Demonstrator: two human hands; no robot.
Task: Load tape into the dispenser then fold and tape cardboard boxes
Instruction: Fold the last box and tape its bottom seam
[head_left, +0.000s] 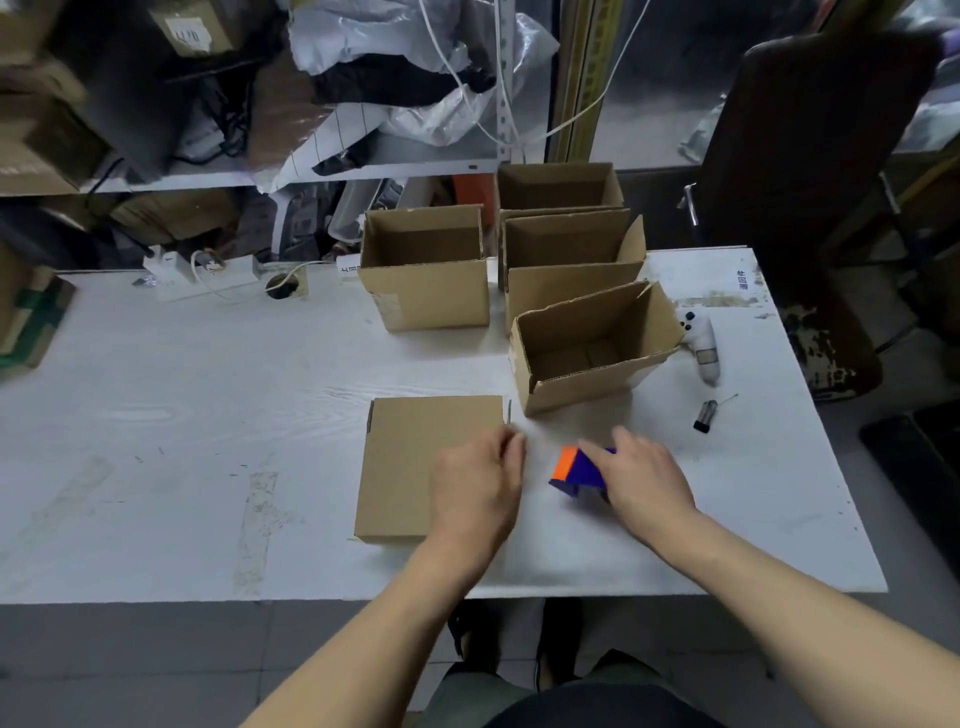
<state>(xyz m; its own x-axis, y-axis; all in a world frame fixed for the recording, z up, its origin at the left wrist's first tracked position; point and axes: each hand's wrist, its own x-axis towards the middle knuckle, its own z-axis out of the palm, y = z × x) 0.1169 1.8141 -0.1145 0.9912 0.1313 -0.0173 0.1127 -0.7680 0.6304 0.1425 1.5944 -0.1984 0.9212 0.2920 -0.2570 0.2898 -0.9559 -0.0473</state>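
A flat, folded cardboard box (415, 462) lies on the white table (182, 415) in front of me. My left hand (478, 483) rests on its right edge, fingers curled over the edge. To the right, a blue and orange tape dispenser (576, 470) lies on the table, with my right hand (641, 480) laid over it and fingers on its top. An opened box (587, 353) stands tilted just beyond the dispenser, open side up. Three more opened boxes stand behind it: one (426, 280) at the middle and two (566, 249) stacked toward the back.
A white handheld device (704, 343) and a small black cylinder (705, 415) lie at the table's right side. A power strip (208, 275) with cables sits at the back left. A dark chair (810, 171) stands past the right edge. Cluttered shelves line the back.
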